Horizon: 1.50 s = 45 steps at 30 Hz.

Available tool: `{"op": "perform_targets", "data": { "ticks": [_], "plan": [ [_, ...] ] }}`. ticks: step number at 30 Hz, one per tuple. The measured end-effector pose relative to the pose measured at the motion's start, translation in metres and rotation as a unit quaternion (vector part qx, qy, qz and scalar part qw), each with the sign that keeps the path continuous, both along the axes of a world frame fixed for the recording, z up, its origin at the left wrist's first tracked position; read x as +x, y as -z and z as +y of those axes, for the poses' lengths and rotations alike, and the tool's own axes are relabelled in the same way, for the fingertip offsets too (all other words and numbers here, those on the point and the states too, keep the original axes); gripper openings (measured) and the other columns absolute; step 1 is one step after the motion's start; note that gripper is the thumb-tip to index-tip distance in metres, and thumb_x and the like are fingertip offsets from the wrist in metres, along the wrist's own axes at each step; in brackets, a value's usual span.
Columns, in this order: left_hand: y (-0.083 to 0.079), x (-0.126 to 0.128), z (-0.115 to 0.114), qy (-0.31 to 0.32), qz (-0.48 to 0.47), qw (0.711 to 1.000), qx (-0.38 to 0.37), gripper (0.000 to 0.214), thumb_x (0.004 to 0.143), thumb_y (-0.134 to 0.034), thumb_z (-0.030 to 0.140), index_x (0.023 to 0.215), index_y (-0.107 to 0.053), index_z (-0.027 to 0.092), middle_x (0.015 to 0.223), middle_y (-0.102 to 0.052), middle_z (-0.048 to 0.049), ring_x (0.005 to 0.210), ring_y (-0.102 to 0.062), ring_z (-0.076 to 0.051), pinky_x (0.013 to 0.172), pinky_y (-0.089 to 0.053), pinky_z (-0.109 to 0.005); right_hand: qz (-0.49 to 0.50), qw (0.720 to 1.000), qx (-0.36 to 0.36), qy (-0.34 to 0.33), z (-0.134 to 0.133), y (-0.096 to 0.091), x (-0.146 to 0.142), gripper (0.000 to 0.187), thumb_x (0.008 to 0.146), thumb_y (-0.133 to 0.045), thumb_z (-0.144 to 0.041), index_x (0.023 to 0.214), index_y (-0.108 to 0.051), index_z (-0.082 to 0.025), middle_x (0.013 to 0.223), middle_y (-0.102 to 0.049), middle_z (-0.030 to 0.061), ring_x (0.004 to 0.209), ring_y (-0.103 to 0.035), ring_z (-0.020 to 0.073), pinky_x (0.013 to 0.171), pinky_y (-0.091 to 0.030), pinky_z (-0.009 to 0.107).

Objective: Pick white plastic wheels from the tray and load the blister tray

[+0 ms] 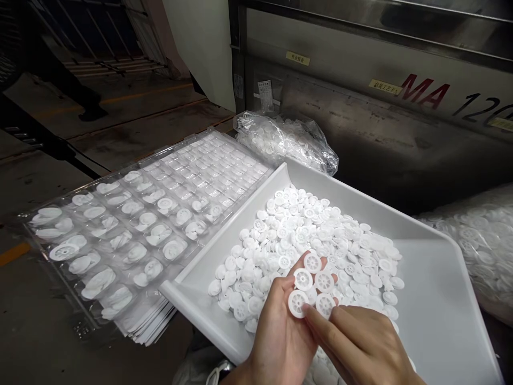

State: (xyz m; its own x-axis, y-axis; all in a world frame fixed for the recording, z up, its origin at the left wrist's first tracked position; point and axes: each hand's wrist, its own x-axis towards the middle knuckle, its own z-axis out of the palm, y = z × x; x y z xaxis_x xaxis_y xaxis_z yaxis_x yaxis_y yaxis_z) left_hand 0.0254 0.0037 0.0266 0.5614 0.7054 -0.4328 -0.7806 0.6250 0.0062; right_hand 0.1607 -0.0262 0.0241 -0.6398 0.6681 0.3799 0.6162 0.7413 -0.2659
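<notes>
**Five white wheels held over the tray**

Our left hand (280, 334) is half open, palm up, its grip holding five white plastic spoked wheels (324, 282) against the fingers and thumb. Our right hand (360, 342) lies just beside it, loosely open, its fingertips (308, 314) touching the lower wheels. Both hands are over a shallow white tray (433, 278) heaped with more such wheels (316, 235). To its left lie stacked clear blister trays (120, 235) with white parts in their pockets. Behind it sits a clear plastic bag of white parts (284, 141), against a steel machine panel (360, 128) lettered "MA 12".
</notes>
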Motion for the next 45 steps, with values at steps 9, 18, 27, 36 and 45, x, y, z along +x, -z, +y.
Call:
{"op": "perform_targets", "data": {
  "ticks": [9,18,27,36,45],
  "plan": [
    [0.001,-0.002,-0.001,0.010,0.010,1.000,-0.028,0.046,0.088,-0.041,0.033,0.131,-0.046,0.022,0.105,-0.069,-0.0064,0.103,-0.060,-0.022,0.098,-0.036,-0.039,0.006,0.999,0.038,0.003,0.002,-0.002,-0.001,0.055,0.101,-0.018,-0.036,0.112,-0.055,0.003,0.054,-0.045,0.0011,0.044,-0.043,0.0135,0.040,-0.027,0.028],
    [-0.004,-0.001,-0.002,-0.001,0.011,1.000,-0.010,0.047,0.081,-0.040,0.012,0.127,-0.052,0.014,0.103,-0.071,-0.0086,0.106,-0.061,-0.021,0.102,-0.034,-0.036,0.037,0.996,0.069,0.032,0.007,-0.007,-0.006,0.040,0.100,-0.029,-0.025,0.102,-0.060,-0.001,0.049,-0.045,-0.0004,0.040,-0.042,0.0118,0.038,-0.028,0.026],
    [0.002,-0.001,-0.004,-0.026,0.008,0.999,-0.033,0.053,0.078,-0.044,0.011,0.130,-0.049,0.016,0.123,-0.064,-0.0066,0.115,-0.057,-0.023,0.105,-0.036,-0.037,0.039,0.990,0.028,0.132,0.011,-0.004,-0.001,0.023,0.085,-0.064,-0.020,0.106,-0.060,-0.010,0.065,-0.060,-0.0005,0.042,-0.050,0.0095,0.036,-0.034,0.024],
    [0.002,-0.001,-0.005,-0.018,0.025,0.999,-0.035,0.051,0.079,-0.045,0.016,0.129,-0.050,0.017,0.127,-0.062,-0.0065,0.116,-0.056,-0.024,0.099,-0.040,-0.036,0.071,0.991,-0.007,0.114,0.009,-0.002,-0.001,0.018,0.084,-0.060,-0.009,0.102,-0.057,-0.012,0.062,-0.056,-0.0020,0.045,-0.052,0.0093,0.040,-0.038,0.022],
    [0.000,-0.003,-0.003,-0.038,0.042,0.998,-0.039,0.051,0.083,-0.039,0.020,0.133,-0.045,0.018,0.124,-0.063,-0.0085,0.117,-0.055,-0.024,0.106,-0.033,-0.039,-0.027,0.998,-0.006,-0.053,0.005,-0.017,0.005,0.039,0.101,-0.028,-0.029,0.104,-0.059,-0.006,0.057,-0.055,0.0022,0.045,-0.048,0.0135,0.040,-0.034,0.029]
  ]
}}
